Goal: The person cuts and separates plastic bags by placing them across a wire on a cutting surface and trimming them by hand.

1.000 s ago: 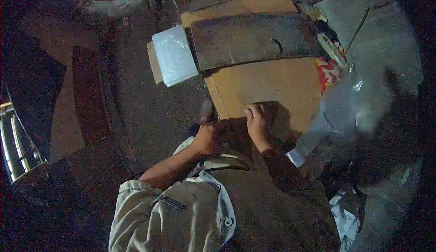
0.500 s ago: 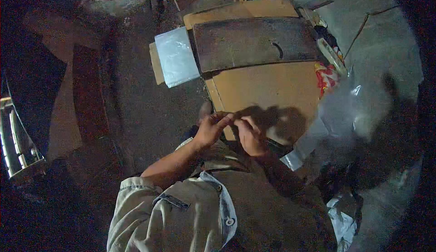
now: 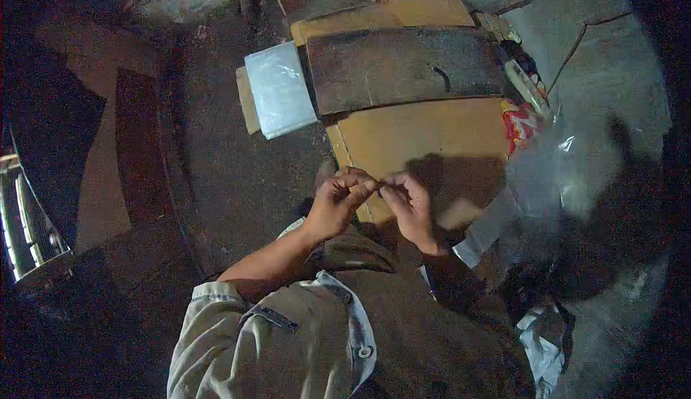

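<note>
Left hand (image 3: 337,203) and right hand (image 3: 412,208): drawn together since a second ago, over the tan board (image 3: 425,129), near-left corner.
White packet (image 3: 277,89): left of the board.
Left fingers: pinched, contents too small to tell.
Right fingers: pinched likewise, beside the left's.
Red wrapper (image 3: 518,127): board's right edge.

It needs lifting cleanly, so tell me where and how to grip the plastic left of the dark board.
Pinch the plastic at its near edge, probably from the body side with the left hand, thumb on top. It lies flat; card shows along its left and the dark board flanks its right, while its near corner juts past the card.
</note>
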Demonstrator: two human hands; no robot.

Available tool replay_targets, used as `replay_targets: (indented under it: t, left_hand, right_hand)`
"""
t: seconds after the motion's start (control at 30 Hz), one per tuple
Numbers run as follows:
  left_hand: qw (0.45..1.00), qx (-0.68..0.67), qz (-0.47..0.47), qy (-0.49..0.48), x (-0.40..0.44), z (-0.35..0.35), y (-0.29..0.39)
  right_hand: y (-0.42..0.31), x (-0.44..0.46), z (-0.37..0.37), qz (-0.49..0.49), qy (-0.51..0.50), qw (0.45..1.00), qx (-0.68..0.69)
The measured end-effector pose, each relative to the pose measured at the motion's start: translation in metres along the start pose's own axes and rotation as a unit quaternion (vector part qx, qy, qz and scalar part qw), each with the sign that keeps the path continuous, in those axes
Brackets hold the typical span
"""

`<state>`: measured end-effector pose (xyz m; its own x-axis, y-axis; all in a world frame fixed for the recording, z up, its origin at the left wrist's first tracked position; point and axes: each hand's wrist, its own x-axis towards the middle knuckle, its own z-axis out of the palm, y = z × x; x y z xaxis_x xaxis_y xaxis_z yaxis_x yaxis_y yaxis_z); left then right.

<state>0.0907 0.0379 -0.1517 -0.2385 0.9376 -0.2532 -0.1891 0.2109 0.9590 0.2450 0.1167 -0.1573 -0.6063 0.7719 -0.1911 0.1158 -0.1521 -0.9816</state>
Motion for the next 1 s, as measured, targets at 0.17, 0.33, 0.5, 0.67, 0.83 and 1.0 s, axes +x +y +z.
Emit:
replay_targets:
  t: [0.17,0.33,0.5,0.67,0.83,1.0]
  left_hand:
    - [0.998,0.039,0.046,0.031,0.001,0.003,-0.010]
    - [0.998,-0.045,-0.048,0.019,0.008,0.005,-0.003]
    - [0.994,-0.096,-0.045,0.020,0.019,0.004,-0.005]
    - [0.990,-0.116,-0.073,0.035,0.033,0.002,-0.010]
    - [0.989,-0.112,-0.049,0.083,0.053,-0.002,-0.018]
    - [0.979,-0.100,-0.014,0.178,0.071,-0.012,-0.016]
  right_hand:
    - [-0.002,0.001,-0.002,0.024,-0.016,1.000,0.004]
    - [-0.016,0.003,-0.006,0.047,-0.026,0.998,-0.027]
    - [-0.007,0.009,-0.010,0.049,-0.026,0.997,-0.048]
    - [-0.015,0.021,-0.012,0.083,-0.023,0.994,-0.063]
    - [0.002,0.036,-0.012,0.108,0.009,0.994,0.013]
    - [0.014,0.077,-0.015,0.092,0.029,0.991,-0.096]
